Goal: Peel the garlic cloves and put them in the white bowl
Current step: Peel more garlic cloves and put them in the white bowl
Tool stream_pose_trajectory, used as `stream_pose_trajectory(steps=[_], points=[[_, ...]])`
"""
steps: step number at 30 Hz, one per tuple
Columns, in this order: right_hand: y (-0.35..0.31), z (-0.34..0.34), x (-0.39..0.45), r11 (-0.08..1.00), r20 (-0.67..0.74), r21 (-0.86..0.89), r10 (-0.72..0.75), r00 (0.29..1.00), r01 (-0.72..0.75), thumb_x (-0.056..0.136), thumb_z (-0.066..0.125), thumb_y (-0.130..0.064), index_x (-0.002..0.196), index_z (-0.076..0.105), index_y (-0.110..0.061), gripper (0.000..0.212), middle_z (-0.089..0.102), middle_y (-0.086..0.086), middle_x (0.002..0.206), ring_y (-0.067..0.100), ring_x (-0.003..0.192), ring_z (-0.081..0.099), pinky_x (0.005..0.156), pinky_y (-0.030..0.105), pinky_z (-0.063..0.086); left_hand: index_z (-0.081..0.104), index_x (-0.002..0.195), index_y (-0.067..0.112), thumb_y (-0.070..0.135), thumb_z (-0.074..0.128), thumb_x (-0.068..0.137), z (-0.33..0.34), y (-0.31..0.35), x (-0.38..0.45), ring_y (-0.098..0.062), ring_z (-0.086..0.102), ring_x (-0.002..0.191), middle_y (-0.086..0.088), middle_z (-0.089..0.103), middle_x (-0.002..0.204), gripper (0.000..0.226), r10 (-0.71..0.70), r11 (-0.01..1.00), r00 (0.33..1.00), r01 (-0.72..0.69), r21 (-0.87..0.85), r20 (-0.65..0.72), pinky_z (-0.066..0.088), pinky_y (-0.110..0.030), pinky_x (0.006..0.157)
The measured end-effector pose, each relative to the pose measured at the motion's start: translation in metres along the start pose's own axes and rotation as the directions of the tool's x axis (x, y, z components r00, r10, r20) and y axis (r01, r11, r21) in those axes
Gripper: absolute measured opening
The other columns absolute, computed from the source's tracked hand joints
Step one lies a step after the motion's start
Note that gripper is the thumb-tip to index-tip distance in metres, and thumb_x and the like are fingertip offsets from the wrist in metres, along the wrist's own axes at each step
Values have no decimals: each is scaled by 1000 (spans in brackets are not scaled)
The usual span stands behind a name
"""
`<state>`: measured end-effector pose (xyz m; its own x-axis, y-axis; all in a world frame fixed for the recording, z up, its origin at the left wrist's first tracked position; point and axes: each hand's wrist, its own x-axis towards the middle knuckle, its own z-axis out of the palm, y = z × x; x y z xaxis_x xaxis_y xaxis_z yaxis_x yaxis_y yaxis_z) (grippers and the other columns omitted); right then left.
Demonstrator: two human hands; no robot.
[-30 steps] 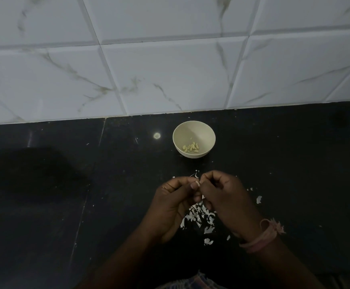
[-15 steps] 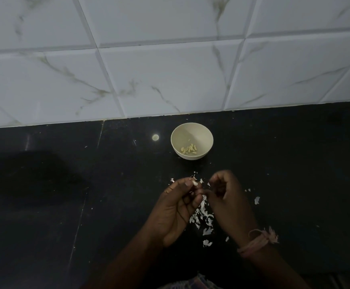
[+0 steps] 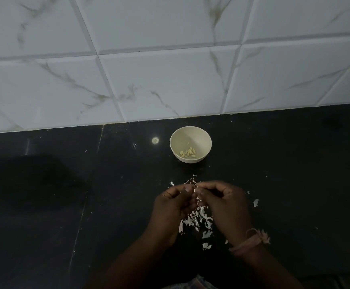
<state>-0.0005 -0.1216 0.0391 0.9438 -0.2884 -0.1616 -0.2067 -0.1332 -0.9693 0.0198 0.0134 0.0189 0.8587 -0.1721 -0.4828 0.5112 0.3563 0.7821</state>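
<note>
Both hands meet over the black countertop (image 3: 45, 205), fingertips drawn together above a scatter of papery garlic skins (image 3: 197, 221). The left hand (image 3: 173, 207) has its fingers curled in, thumb and forefinger pinching a small pale piece right where the two hands touch; the right hand (image 3: 222, 203) is curled the same way, its fingertips nipping the same spot from the other side. That pale sliver (image 3: 195, 189) between them looks like a garlic clove or its skin, but the light is too dim and the piece too small to tell which. A pinkish thread band (image 3: 251, 239) circles the right wrist.

Beyond the hands, nearer the wall, the white bowl (image 3: 190, 133) sits upright on the counter, well apart from the fingers. A small heap of peeled garlic cloves (image 3: 188, 152) lies at its bottom. More skin flakes lie loose on the counter to the right of the hands, one larger flake (image 3: 255, 202) by itself. A round glint of light (image 3: 155, 140) shows on the counter just left of the bowl. Behind it all rises a wall of white marbled tiles (image 3: 170, 80).
</note>
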Motion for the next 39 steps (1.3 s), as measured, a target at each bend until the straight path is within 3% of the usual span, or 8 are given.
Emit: stream_pose_trajectory(steps=[4, 8, 13, 19, 23, 27, 30, 39], points=[[8, 10, 6, 997, -27, -65, 42, 999, -43, 92, 68, -8, 85, 75, -23, 17, 74, -4, 76, 2, 63, 65, 58, 20, 51, 69, 117, -2, -17, 37, 96, 8, 3, 3, -32, 72, 109, -21, 74, 114, 41, -85, 996, 994, 86, 3, -72, 58, -40, 97], [17, 21, 7, 905, 69, -416, -63, 996, 86, 97, 54, -16, 92, 70, -30, 21, 69, -14, 91, -1, 84, 64, 75, 24, 52, 65, 125, 1, 35, 48, 104, 19, 10, 10, -29, 70, 100, -15, 72, 114, 43, -401, 913, 914, 393, -112, -62, 58, -42, 83], [24, 17, 8, 396, 396, -850, 50, 917, 346, 104, 41, -26, 148, 41, -22, 45, 56, 0, 136, 21, 120, 58, 96, 37, 47, 65, 117, -1, 50, 42, 104, 12, 29, 18, -28, 67, 93, -20, 67, 115, 58, -375, 918, 925, 361, -163, -66, 51, -40, 89], [19, 23, 0, 481, 441, -799, 59, 896, 362, 103, 46, -21, 162, 1, -29, 75, 42, -1, 149, 22, 124, 57, 91, 32, 44, 65, 113, 5, 45, 48, 104, 22, 31, 8, -24, 68, 85, -14, 72, 97, 45, -401, 916, 909, 395, -66, -114, 53, -38, 81], [24, 11, 25, 449, 230, -883, 154, 961, 139, 106, 43, -28, 158, 18, -17, 58, 44, 6, 153, 21, 136, 49, 110, 33, 39, 67, 119, 7, 28, 53, 103, 28, 26, 3, -19, 69, 85, -11, 75, 105, 29, -321, 947, 933, 312, -78, -161, 52, -31, 73], [32, 26, 9, 515, 409, -796, 71, 910, 318, 104, 45, -23, 162, 1, -22, 73, 43, 6, 153, 24, 129, 56, 101, 37, 48, 70, 101, 7, 32, 52, 104, 33, 30, -2, -13, 71, 64, -5, 76, 76, 31, -333, 943, 938, 329, -52, -93, 54, -23, 58], [37, 13, 27, 716, 221, -697, 157, 963, 43, 107, 45, -21, 158, 24, -9, 57, 52, 12, 148, 27, 131, 55, 96, 19, 48, 73, 113, 14, 22, 53, 103, 32, 23, 0, -15, 73, 95, -6, 78, 107, 23, -219, 976, 974, 218, -19, -56, 56, -28, 81], [17, 16, 30, 934, -7, 173, 318, 948, -312, 94, 66, -3, 91, 76, -5, 11, 77, 12, 80, 20, 66, 73, 60, 29, 61, 75, 105, 3, 6, 61, 99, 15, 11, 11, -20, 75, 74, -15, 78, 92, 15, -86, 974, 986, 114, 195, -144, 57, -26, 63]])
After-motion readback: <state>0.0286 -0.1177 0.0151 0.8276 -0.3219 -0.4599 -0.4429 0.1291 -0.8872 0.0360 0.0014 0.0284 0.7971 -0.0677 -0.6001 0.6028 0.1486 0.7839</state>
